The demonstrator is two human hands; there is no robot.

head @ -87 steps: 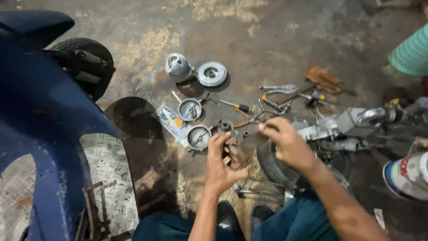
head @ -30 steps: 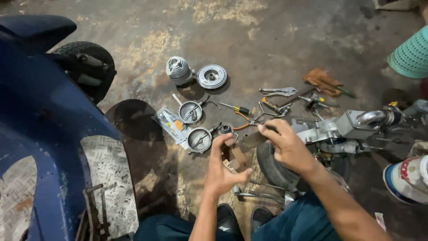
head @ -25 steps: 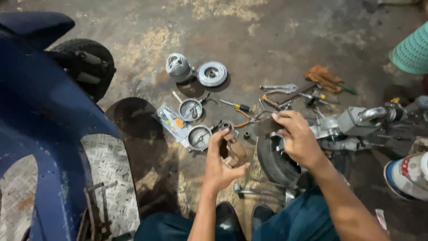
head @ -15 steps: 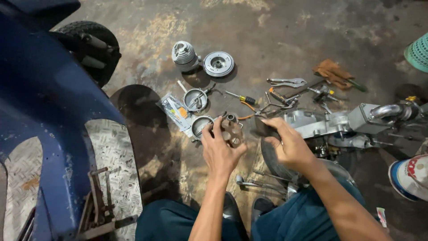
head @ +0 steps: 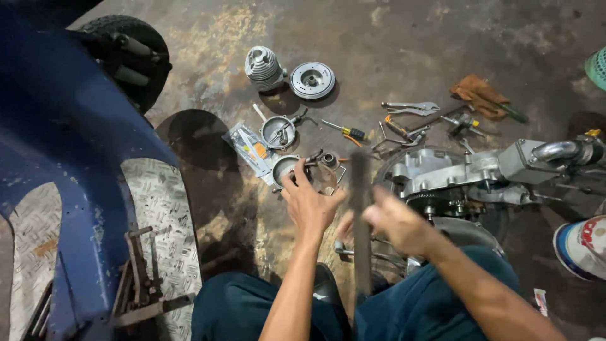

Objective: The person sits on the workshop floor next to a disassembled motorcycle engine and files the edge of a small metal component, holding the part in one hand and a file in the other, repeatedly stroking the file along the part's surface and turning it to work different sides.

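Observation:
My left hand (head: 309, 202) is raised over the stained floor, its fingers closed on a small metal engine part (head: 324, 165) held up in front of me. My right hand (head: 394, 221) grips a long dark flat tool (head: 361, 221), blurred, upright beside the left hand. The tool's upper end reaches up next to the held part. An engine casing (head: 442, 170) lies just right of both hands, with a dark wheel-like part beneath it.
A finned cylinder (head: 262, 66) and round flywheel (head: 312, 79) lie far ahead. Two small round covers (head: 279, 131), a screwdriver (head: 344, 131), pliers (head: 410, 108), loose tools and a brown rag (head: 480, 95) are scattered about. A blue vehicle body (head: 69, 164) fills the left. A can (head: 584, 246) stands right.
My right hand left the engine casing and now holds a long flat tool beside the left hand. The left hand keeps the metal part raised. The view shifted slightly.

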